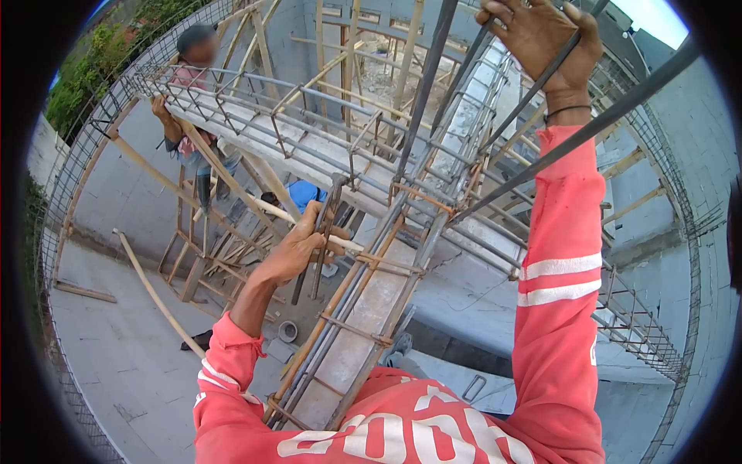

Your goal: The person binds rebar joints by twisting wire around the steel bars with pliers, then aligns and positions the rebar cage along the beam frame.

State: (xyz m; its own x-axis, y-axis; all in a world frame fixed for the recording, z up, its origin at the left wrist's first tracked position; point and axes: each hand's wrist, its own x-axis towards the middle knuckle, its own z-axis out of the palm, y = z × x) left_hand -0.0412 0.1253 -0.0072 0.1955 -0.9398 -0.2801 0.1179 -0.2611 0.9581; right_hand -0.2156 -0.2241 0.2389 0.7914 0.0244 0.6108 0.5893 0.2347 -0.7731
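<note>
Here we are, up high: our left hand [297,251] clasps dark metal tool [335,198], just beside rebar cage [344,303]. Our right hand [547,42], raised, on slanting bar [533,90]. Across from us, capped co-worker [189,76] at far beam [313,164]; below us, blue shirt [305,193] showing.

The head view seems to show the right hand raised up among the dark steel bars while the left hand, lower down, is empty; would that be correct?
Not quite: the left hand is not empty; the head view shows it holding a dark metal tool. The right hand is indeed raised among the dark steel bars.
</note>
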